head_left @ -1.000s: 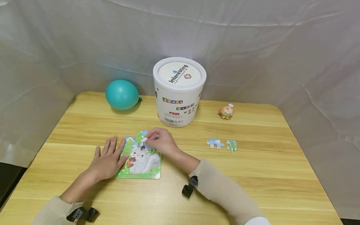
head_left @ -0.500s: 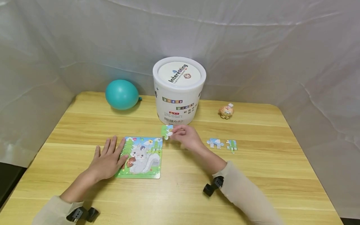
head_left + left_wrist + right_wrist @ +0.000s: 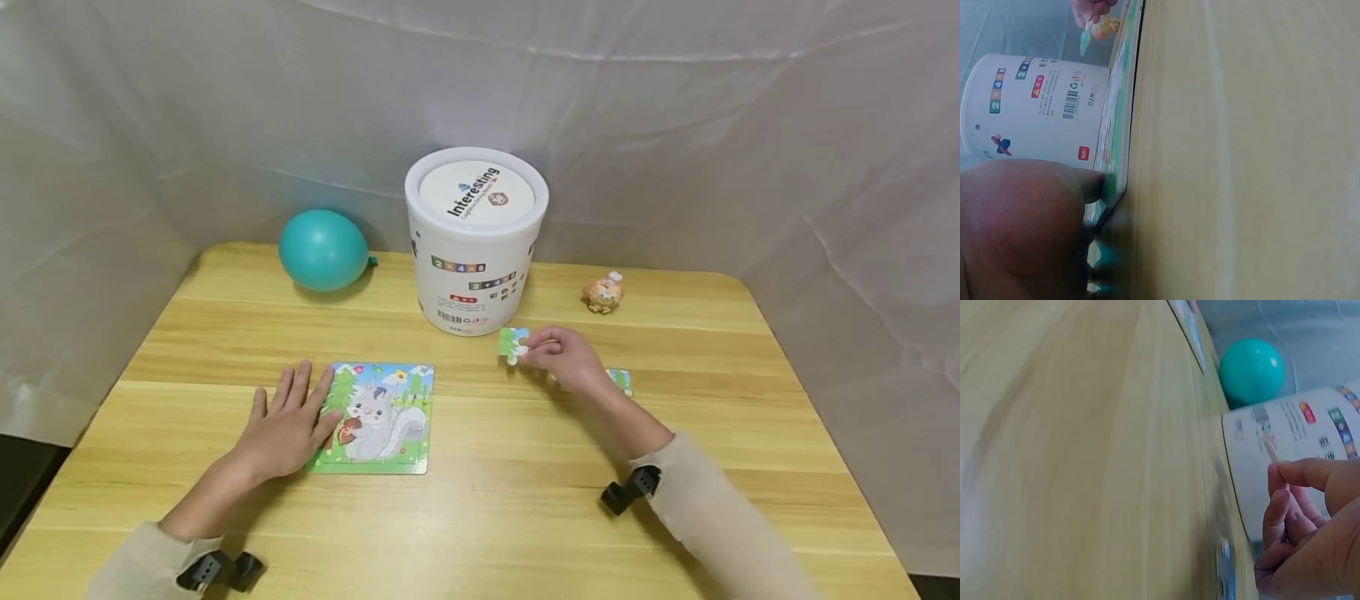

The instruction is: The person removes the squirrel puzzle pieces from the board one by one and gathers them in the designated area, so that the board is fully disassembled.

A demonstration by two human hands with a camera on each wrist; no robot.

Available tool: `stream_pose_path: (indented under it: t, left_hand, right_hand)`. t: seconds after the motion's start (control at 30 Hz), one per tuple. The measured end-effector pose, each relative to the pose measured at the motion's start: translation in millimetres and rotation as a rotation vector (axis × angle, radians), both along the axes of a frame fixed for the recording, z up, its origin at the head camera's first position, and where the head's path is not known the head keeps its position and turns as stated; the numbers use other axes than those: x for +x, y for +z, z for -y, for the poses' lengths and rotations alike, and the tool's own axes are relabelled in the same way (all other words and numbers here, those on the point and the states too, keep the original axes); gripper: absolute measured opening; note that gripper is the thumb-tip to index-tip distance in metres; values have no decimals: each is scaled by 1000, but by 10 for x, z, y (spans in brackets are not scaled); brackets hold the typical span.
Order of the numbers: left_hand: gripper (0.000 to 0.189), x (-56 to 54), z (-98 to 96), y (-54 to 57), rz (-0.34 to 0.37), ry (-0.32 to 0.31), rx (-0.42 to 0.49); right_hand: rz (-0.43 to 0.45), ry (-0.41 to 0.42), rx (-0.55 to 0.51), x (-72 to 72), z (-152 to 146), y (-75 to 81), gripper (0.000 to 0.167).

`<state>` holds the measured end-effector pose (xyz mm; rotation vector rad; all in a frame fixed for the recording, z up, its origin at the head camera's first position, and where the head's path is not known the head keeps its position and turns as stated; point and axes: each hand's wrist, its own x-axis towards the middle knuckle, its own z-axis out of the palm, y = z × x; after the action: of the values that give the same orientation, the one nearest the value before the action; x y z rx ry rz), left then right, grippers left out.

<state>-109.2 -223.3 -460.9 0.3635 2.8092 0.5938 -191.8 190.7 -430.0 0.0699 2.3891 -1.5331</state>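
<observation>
In the head view, a squirrel jigsaw puzzle (image 3: 386, 425) lies flat in its board on the table. My left hand (image 3: 285, 429) rests with spread, straight fingers on the board's left edge, its thumb over the picture. Between thumb and fingers, my right hand (image 3: 566, 358) pinches a green, blue and white puzzle piece (image 3: 513, 343), raised above the table to the right of the bucket's base. Behind that hand, another puzzle piece (image 3: 621, 380) shows only in part. The right wrist view has the pinched piece (image 3: 1270, 450) edge-on at the fingertips.
A white bucket (image 3: 480, 258) with a lid stands at the back middle. Left of it sits a teal balloon (image 3: 324, 250); to the right is a small orange figurine (image 3: 602, 293). Grey cloth (image 3: 675, 125) surrounds the wooden table (image 3: 480, 525) behind and at the sides.
My right hand has lifted the puzzle piece off the puzzle and carried it right, to near the loose pieces, now partly covering them. The left hand has stayed on the board.
</observation>
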Motion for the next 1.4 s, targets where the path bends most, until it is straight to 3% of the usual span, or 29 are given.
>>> stream_pose_path:
  t: [0.2, 0.47, 0.93, 1.4]
  left_hand:
    - [75, -5, -11, 25, -2, 1, -19]
    - [73, 25, -58, 124, 7, 1, -22]
    - [73, 21, -63, 129, 11, 1, -15]
    - [73, 15, -73, 106, -13, -1, -34]
  right_hand:
    - [6, 23, 59, 22, -221, 25, 29]
    - [6, 58, 80, 68, -233, -33, 24]
    - [-56, 69, 136, 120, -221, -123, 17]
    - [-120, 98, 203, 162, -204, -41, 14]
